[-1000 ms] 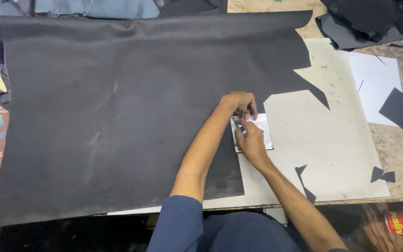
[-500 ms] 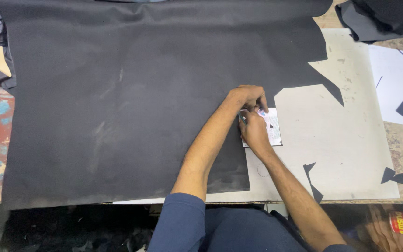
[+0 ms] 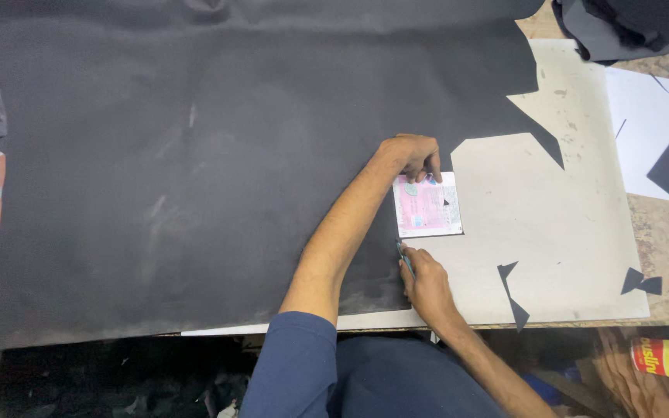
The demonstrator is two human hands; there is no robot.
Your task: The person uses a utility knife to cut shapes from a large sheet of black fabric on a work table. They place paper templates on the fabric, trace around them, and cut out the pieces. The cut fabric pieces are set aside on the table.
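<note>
My left hand [image 3: 413, 155] pins the pink card [image 3: 427, 205], fingers pressed on its top edge; my right hand [image 3: 426, 280] below it, fingers clamped on a blade [image 3: 405, 258], trimming the black sheet [image 3: 218, 162].

Black sheet [image 3: 195, 170], pink-and-white card [image 3: 427, 207], pale grey board [image 3: 551, 232].

- We see even, soft overhead light with faint shadows.
- The dark sheet [image 3: 195, 170] shows dull sheen patches.
- Focus is sharp; we find edges slightly dimmer.
</note>
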